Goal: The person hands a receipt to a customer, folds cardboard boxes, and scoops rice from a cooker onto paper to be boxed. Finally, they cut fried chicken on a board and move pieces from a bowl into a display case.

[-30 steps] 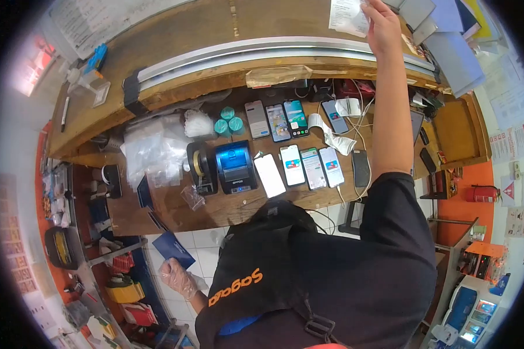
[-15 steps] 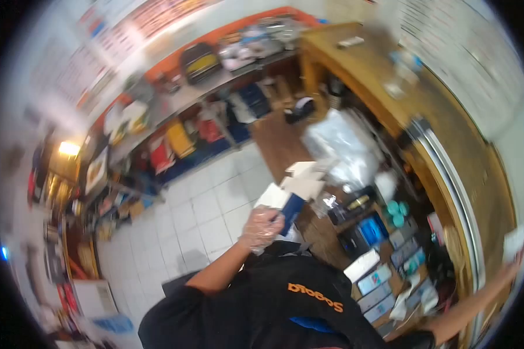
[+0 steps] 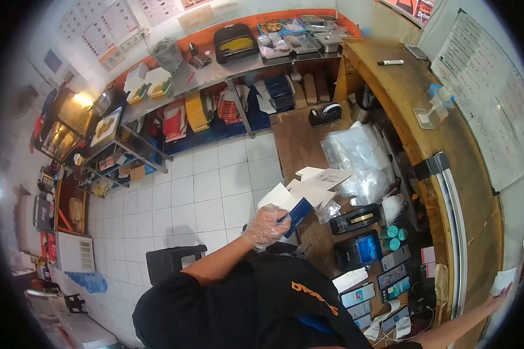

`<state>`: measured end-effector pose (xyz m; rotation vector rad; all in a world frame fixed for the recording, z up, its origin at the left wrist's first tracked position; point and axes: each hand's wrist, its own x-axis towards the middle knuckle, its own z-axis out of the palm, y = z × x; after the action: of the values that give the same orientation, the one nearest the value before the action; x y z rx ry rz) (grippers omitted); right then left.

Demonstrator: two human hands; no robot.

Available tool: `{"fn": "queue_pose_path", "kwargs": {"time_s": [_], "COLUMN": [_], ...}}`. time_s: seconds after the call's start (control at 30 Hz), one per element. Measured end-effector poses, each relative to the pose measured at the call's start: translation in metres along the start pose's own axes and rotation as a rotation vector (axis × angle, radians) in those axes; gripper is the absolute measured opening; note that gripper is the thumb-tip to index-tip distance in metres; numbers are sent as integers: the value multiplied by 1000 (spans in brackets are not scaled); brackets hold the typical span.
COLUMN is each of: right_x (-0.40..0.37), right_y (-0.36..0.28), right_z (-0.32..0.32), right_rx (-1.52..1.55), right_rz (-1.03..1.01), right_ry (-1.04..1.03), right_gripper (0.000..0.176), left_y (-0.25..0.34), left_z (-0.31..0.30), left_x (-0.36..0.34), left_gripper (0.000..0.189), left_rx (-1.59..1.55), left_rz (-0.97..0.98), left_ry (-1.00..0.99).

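Note:
My left hand (image 3: 268, 227), in a clear plastic glove, is closed on a folding carton (image 3: 300, 216) at the middle of the view. The carton has a dark blue side and white open flaps that fan out to the right, over the edge of the brown desk (image 3: 291, 145). Far to the right, my right arm is stretched out past the wooden counter. There my bare right hand (image 3: 497, 299) grips a small white paper slip (image 3: 502, 281) near the wall; its fingers show only in part.
Several phones (image 3: 358, 295), a tape dispenser (image 3: 355, 220) and a blue-black printer (image 3: 358, 250) crowd the desk, with clear plastic bags (image 3: 358, 154) behind. A wooden counter (image 3: 483, 232) curves along the right. Folded cartons (image 3: 197, 111) fill a shelf under the steel bench (image 3: 204, 78).
The view has turned slightly and become sharper. My left hand still holds the carton in nearly the same place, and my right arm stays stretched out, its hand appearing lower.

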<state>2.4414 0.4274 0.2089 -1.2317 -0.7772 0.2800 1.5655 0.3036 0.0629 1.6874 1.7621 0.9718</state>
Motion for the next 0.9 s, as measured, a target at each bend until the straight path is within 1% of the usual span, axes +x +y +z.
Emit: {"fn": "queue_pose_path", "kwargs": {"time_s": [0.03, 0.07, 0.1, 0.17, 0.2, 0.23, 0.27, 0.3, 0.33, 0.37, 0.4, 0.43, 0.5, 0.53, 0.6, 0.63, 0.67, 0.7, 0.73, 0.77, 0.8, 0.83, 0.87, 0.9], "right_x": [12, 25, 24, -24, -45, -58, -68, -126, -97, -73, -78, -83, -85, -85, -76, -68, -58, -51, -39, -98, -141, -193, -199, -203], "right_y": [8, 22, 21, 2, -10, -19, -23, -87, -47, -25, -35, -42, -43, -45, -37, -31, -22, -18, -4, -57, -92, -114, -102, -90], "right_z": [-5, -22, -9, 39, 53, 58, 60, 118, 90, 72, 75, 80, 85, 85, 76, 70, 64, 56, 33, 79, 109, 151, 134, 115], "right_rx": [91, 179, 159, 214, 279, 365, 477, 418, 387, 275, 378, 408, 451, 455, 467, 412, 357, 402, 288, 80, 117, 148, -101, -325], "right_rz": [20, 37, 61, 145, 178, 180, 163, 177, 10, -94, -8, -8, 2, -14, -22, -68, -106, -85, -58, 66, 144, -45, -88, -182], "right_ry": [-77, -149, -145, -92, -34, 42, 119, 336, 197, 277, 293, 297, 291, 287, 269, 276, 269, 248, 216, 408, 500, 622, 386, 167], "right_gripper": [48, 39, 40, 41, 42, 43, 44, 42, 43, 44, 45, 45, 44, 44, 45, 45, 46, 43, 39, 37, 31, 40, 42, 44], "left_y": [-1, -3, -5, -18, -42, -34, -28, -27, -30, -31, -31, -32, -33, -30, -15, -15, -19, -20, -6, -13, -42, -27, -24, -25], "left_z": [0, -2, -4, -6, 11, 9, 7, 16, 3, 6, 6, 9, 11, 8, 4, 5, 6, 5, 4, 6, 16, 13, 14, 10], "left_x": [0, -1, 0, -4, -11, -8, -5, -4, 1, 3, 4, 7, 7, 9, 11, 13, 15, 13, 17, 19, 17, 20, 24, 29], "left_gripper": [18, 19, 19, 23, 27, 25, 26, 28, 27, 25, 23, 23, 22, 22, 26, 26, 29, 31, 33, 32, 27, 24, 22, 20], "left_rx": [-3, 97, 188, 142, -132, -306, 91, 42, 188, 237, 300, 304, 259, 264, 159, 164, -44, -251, 36, 7, -486, 7, -54, 82], "left_rz": [9, 88, 185, 60, 59, -194, -29, 152, 103, 112, 97, 119, 61, 61, 66, 48, 20, -18, 175, 74, -221, 230, 299, 373], "left_ry": [-10, 24, 42, -46, -28, -51, 20, 174, 69, 78, 110, 114, 190, 201, 105, 117, 52, 9, 77, 18, -48, 68, 97, 81]}}
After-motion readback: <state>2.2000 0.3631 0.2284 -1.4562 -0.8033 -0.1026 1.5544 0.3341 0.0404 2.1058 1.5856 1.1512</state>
